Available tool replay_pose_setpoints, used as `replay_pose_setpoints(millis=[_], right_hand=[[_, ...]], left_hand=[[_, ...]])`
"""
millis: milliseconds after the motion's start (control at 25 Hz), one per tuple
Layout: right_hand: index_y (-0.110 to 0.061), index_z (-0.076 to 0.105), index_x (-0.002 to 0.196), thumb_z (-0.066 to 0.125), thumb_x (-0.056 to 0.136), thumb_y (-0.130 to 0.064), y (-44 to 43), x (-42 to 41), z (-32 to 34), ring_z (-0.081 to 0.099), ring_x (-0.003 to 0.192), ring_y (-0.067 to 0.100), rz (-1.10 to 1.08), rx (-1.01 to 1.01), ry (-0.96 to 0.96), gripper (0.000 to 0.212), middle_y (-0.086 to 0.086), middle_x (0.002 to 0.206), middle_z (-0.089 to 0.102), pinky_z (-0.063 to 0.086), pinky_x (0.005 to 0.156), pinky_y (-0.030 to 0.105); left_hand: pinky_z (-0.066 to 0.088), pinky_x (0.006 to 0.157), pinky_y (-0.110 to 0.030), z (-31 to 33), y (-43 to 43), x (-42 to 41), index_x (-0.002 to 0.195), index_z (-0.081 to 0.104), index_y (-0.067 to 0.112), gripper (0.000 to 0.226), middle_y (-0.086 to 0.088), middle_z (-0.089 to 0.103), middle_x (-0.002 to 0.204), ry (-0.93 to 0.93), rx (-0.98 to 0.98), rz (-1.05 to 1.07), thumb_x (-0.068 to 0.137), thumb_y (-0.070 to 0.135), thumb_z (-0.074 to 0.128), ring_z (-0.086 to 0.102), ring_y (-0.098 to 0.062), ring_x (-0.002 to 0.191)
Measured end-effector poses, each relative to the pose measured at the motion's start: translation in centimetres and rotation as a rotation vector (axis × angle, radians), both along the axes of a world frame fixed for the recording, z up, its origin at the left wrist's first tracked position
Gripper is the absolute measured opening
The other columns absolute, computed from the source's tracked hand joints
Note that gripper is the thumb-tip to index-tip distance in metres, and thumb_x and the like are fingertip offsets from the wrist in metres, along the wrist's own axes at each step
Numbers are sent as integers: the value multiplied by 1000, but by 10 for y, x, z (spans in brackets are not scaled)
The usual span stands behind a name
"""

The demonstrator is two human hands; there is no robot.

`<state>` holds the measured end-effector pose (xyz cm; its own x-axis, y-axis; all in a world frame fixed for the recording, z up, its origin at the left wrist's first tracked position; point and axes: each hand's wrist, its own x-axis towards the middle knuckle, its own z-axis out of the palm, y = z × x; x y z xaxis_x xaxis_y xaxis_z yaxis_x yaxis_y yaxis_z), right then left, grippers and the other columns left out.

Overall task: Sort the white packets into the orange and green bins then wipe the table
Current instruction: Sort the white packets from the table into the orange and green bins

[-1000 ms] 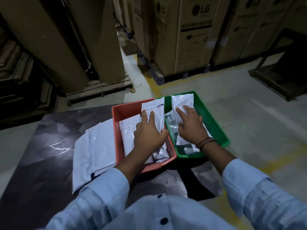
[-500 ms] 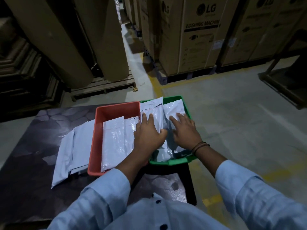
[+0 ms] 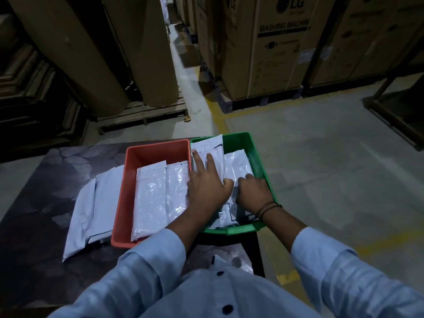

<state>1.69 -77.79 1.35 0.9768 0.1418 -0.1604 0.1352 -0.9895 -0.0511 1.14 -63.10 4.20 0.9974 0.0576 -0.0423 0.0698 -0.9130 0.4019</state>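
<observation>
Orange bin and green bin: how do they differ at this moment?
Orange bin sits left, green bin right. Orange bin's packets lie flat side by side; green bin's packets overlap, one propped on the far rim. The left hand and right hand touch green-bin packets, not orange-bin ones. Both bins are rectangular trays, side by side.

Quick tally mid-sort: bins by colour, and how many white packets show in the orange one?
Orange bin: 1
Green bin: 1
White packets showing in the orange bin: 2
Total: 4
Packets in the green bin and on the table overlap; not counted.
</observation>
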Motion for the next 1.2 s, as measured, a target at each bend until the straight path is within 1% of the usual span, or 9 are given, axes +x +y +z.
replay_pose_setpoints(millis=[120,240,320,440,600,800,1040,1120,1200], right_hand=[[-18,55,123,55,87,-33,-2,6,-3,60,102,36,53,60,-28,38,12,119,56,49,83,40],[-22,53,127,55,88,-36,-4,7,-8,53,111,34,142,-13,7,42,11,126,52,45,89,41],[-21,55,123,49,93,-35,-4,5,-12,53,112,33,117,-101,2,34,10,126,54,42,90,39],[-17,57,121,49,94,-34,-1,4,-13,54,113,33,101,-163,36,33,11,124,57,42,91,39],[-12,56,123,53,91,-32,4,7,-17,54,112,33,84,-176,71,38,15,124,56,43,93,38],[-14,28,152,50,95,-27,-1,7,-26,51,117,37,79,-110,52,62,20,139,45,45,93,38],[-11,50,127,53,91,-30,-1,0,-29,52,117,34,143,-178,122,41,17,128,53,44,100,42],[-11,52,123,54,89,-31,0,-2,-26,51,119,34,151,-168,141,39,15,127,54,44,100,43],[-13,53,121,54,87,-30,1,-6,-22,50,118,34,131,-125,121,38,14,126,54,46,98,43]], left_hand=[[38,112,-55,-10,-11,5,162,14,16,89,-19,-14,169,29,131,-38,91,52,52,32,-50,143],[19,124,-55,-26,-14,5,163,12,13,83,-25,5,169,91,270,-158,98,53,45,22,-48,150],[13,126,-54,-36,-13,2,161,17,8,80,-29,27,162,166,352,-228,100,51,46,32,-45,147],[14,125,-54,-49,-12,-4,156,25,1,74,-25,53,143,247,436,-302,101,47,45,55,-39,130],[14,125,-55,-52,-13,-5,156,24,-1,76,-25,52,143,276,456,-323,102,47,46,57,-38,127],[17,125,-56,-52,-12,-4,156,22,-4,77,-27,50,146,262,525,-358,104,47,46,53,-39,132],[21,122,-55,-64,-7,-15,162,11,11,81,-20,11,170,190,417,-403,102,44,53,36,-40,146],[23,122,-55,-65,-5,-15,162,12,12,82,-20,12,169,225,430,-422,100,41,57,41,-40,143],[25,120,-54,-60,-3,-13,158,24,13,72,-20,28,164,213,421,-424,99,36,58,47,-39,138]])
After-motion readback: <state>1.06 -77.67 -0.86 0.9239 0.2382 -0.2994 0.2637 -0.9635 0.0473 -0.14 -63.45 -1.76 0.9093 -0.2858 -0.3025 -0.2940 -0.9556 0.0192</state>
